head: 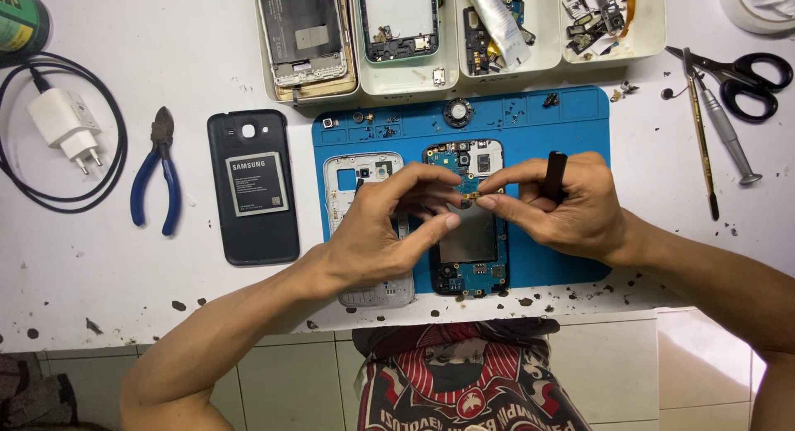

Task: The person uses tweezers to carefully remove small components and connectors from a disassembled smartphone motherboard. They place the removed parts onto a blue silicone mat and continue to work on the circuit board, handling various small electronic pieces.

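Note:
An opened phone with a blue circuit board (469, 269) lies on a blue work mat (571, 125). A white phone frame (352, 173) lies to its left, partly under my left hand (383, 229). My right hand (561, 203) pinches a tiny dark part (466, 203) over the circuit board and also holds a black tool handle (555, 174) against the palm. My left hand's fingertips meet the right hand's fingertips at that small part. The part is mostly hidden by the fingers.
A black back cover with a battery (253, 185) lies left of the mat, blue-handled pliers (157, 170) and a white charger (65, 126) further left. White trays with phone parts (451, 67) line the back. Scissors (741, 79) and thin tools (704, 141) lie at the right.

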